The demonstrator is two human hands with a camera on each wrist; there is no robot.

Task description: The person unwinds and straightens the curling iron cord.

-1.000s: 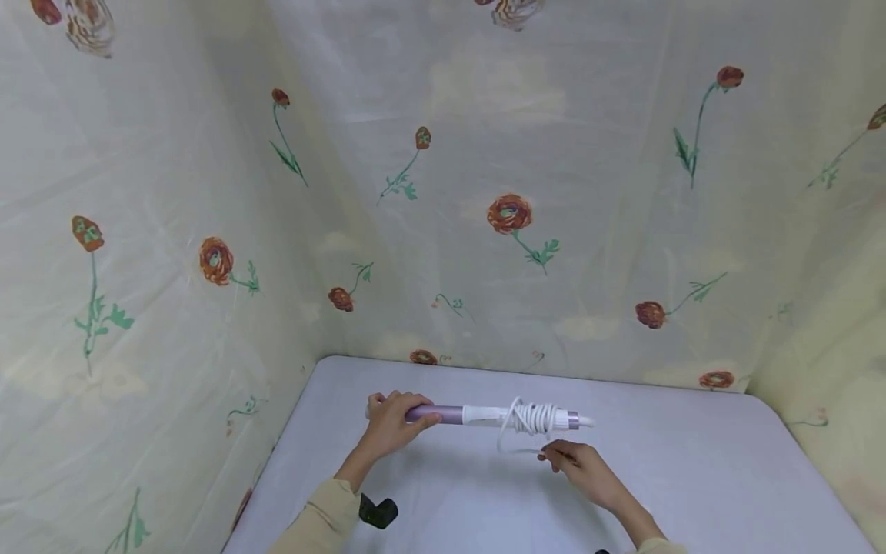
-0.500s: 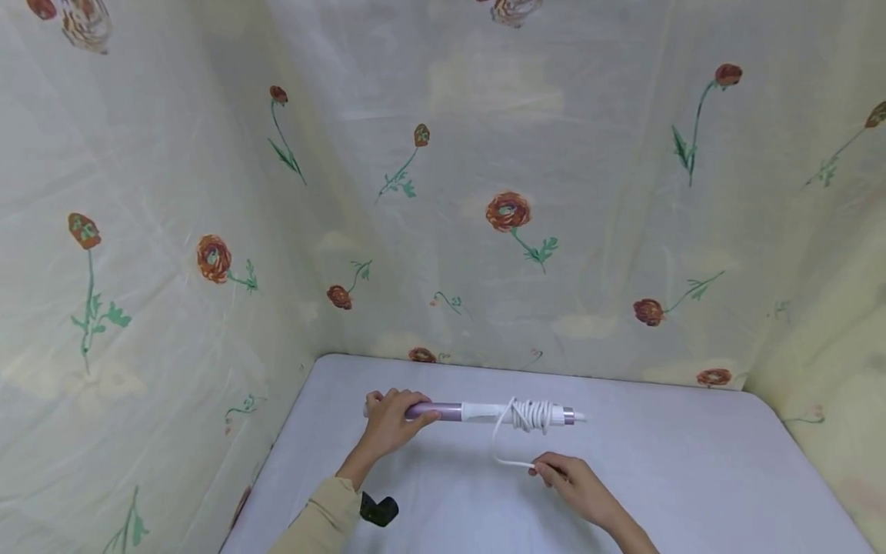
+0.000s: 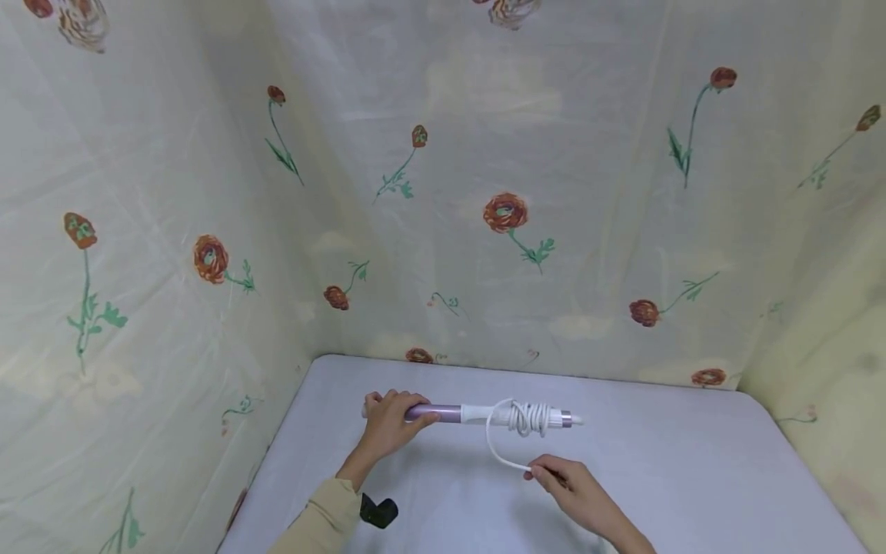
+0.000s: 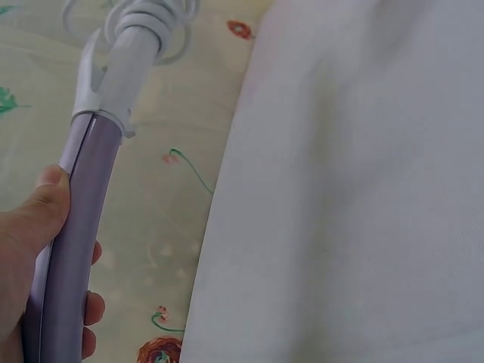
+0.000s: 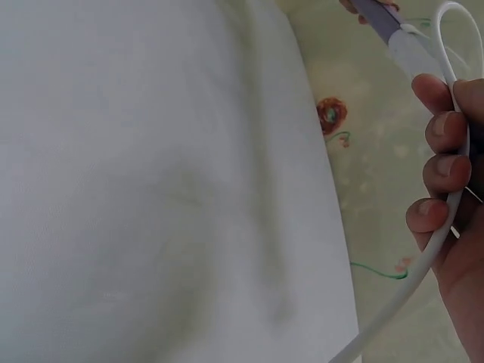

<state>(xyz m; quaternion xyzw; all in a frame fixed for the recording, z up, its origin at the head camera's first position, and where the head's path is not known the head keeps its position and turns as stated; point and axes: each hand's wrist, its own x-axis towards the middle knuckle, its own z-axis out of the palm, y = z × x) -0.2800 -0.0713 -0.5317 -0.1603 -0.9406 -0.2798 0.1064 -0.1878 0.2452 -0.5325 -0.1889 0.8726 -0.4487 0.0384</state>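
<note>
A curling iron (image 3: 447,414) with a purple barrel and white handle is held level above the table. My left hand (image 3: 389,425) grips the barrel; in the left wrist view the thumb lies along one side of the barrel (image 4: 89,189) and fingertips show on the other. White cord (image 3: 530,420) is wound in several turns round the handle. A loose length runs from the coil down to my right hand (image 3: 573,492), which pinches it below the handle. In the right wrist view the cord (image 5: 412,283) passes through the curled fingers and trails away beneath.
The white table (image 3: 443,500) has rounded far corners. Flower-printed cloth (image 3: 588,231) hangs round its back and sides. A small black object (image 3: 378,511) shows beside the left sleeve (image 3: 318,512).
My right hand has drawn the cord down and slightly left, making the loose loop wider and longer. My left hand and the curling iron have stayed nearly still.
</note>
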